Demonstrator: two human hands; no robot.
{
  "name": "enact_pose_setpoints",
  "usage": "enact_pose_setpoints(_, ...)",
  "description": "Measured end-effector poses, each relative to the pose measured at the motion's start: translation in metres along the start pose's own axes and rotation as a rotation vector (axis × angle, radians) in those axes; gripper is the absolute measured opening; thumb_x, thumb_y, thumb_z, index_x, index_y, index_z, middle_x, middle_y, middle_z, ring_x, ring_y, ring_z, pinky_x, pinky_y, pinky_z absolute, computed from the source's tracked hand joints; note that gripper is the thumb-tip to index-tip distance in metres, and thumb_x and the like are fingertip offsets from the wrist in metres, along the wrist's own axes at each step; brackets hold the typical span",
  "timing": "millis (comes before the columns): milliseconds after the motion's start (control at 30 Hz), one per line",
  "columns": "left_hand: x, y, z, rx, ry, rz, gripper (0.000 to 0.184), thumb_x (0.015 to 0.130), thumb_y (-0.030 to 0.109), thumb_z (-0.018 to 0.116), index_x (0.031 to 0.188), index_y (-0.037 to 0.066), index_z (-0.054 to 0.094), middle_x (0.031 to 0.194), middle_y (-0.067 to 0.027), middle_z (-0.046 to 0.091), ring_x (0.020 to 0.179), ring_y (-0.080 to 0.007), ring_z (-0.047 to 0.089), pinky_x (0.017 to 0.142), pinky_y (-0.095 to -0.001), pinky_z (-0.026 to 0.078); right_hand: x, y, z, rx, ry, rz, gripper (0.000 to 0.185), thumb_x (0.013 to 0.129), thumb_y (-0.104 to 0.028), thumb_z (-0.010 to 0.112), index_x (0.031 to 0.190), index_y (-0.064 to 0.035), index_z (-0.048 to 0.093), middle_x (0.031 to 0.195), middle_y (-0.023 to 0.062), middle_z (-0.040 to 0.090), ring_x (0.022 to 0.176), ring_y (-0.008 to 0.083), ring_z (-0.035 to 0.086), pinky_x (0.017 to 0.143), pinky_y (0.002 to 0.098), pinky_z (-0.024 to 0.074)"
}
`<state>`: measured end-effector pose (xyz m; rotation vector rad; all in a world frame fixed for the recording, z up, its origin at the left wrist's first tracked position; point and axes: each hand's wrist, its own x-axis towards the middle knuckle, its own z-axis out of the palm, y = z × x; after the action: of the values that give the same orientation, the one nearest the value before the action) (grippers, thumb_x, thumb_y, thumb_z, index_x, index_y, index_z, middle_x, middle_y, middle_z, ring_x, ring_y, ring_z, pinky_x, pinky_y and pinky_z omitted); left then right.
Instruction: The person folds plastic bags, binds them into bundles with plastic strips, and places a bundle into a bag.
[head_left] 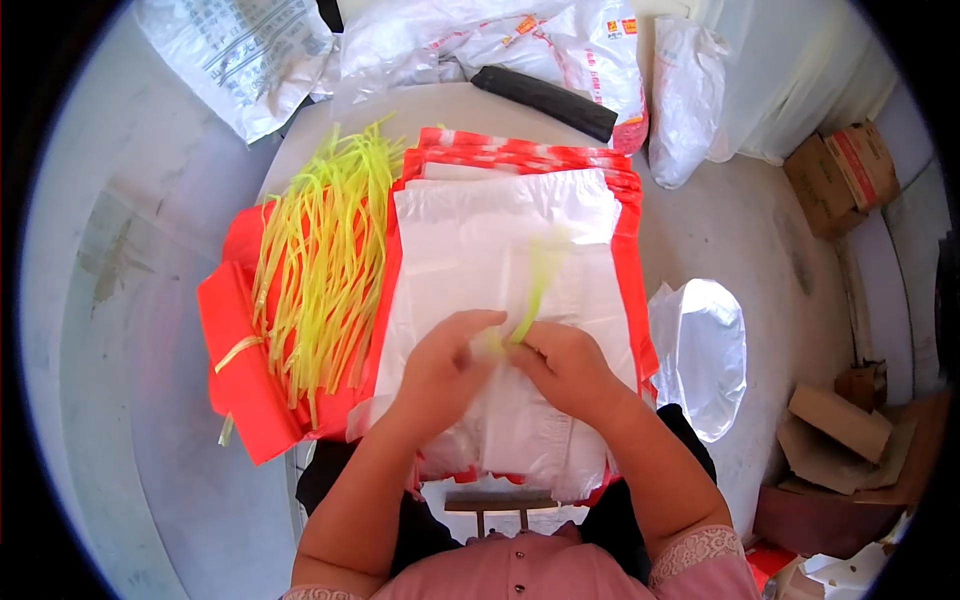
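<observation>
My right hand is closed in a pinch on one yellow-green plastic strip, whose upper end is smeared by motion. Close beside it, my left hand has its thumb and fingers curled towards the strip's lower end. Blur at those fingertips hides whether they grip anything. Both hands are over a white plastic bag, the top one of a stack of red-edged bags on the table. To the left lies a thick bunch of the same strips.
A folded red bundle tied with a strip lies at the table's left edge. At the back are a black bar-shaped object and white sacks. On the right stand an open clear plastic bag and cardboard boxes.
</observation>
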<state>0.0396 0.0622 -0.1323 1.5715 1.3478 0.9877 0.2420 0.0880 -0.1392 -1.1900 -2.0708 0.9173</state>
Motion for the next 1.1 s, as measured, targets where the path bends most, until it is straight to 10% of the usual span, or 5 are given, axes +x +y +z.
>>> enact_pose_setpoints(233,0.003,-0.016,0.017,0.287,0.049,0.134,0.015,0.089,0.005,0.077,0.102,0.001,0.073,0.091,-0.009,0.067,0.072,-0.0198,0.061,0.067,-0.032,0.05,0.0,-0.002,-0.002,0.165,-0.016,0.199,0.018,0.097,-0.015,0.07,0.107,-0.0015,0.063,0.094,0.0177,0.068,0.08,0.0348,0.066,0.075,0.0407,0.0528)
enact_pose_setpoints(633,0.002,-0.001,0.021,0.591,-0.07,0.009,0.016,0.101,0.018,0.061,0.104,0.003,0.065,0.096,-0.0179,0.07,0.09,-0.042,0.066,0.078,-0.0507,0.052,-0.001,0.002,0.009,-0.171,0.257,-0.224,0.025,0.088,-0.004,0.066,0.112,-0.009,0.073,0.103,0.0113,0.069,0.096,0.0331,0.068,0.079,0.0442,0.0554)
enact_pose_setpoints(933,-0.001,-0.008,0.017,0.308,0.041,0.03,0.013,0.095,0.01,0.072,0.105,0.002,0.071,0.089,-0.0162,0.071,0.077,-0.0294,0.068,0.072,-0.0374,0.054,0.0,0.012,0.006,-0.103,0.253,-0.229,0.021,0.086,-0.003,0.069,0.106,-0.0061,0.075,0.102,0.0125,0.071,0.095,0.0326,0.068,0.082,0.0431,0.0556)
enact_pose_setpoints(1100,0.002,-0.018,0.02,0.281,0.1,0.061,0.012,0.097,0.011,0.07,0.104,0.001,0.071,0.088,-0.0164,0.07,0.078,-0.0287,0.068,0.072,-0.0371,0.053,0.002,-0.01,-0.007,0.214,0.046,0.147,0.023,0.088,-0.002,0.068,0.11,-0.0063,0.075,0.101,0.0126,0.07,0.09,0.0283,0.067,0.078,0.0381,0.0535)
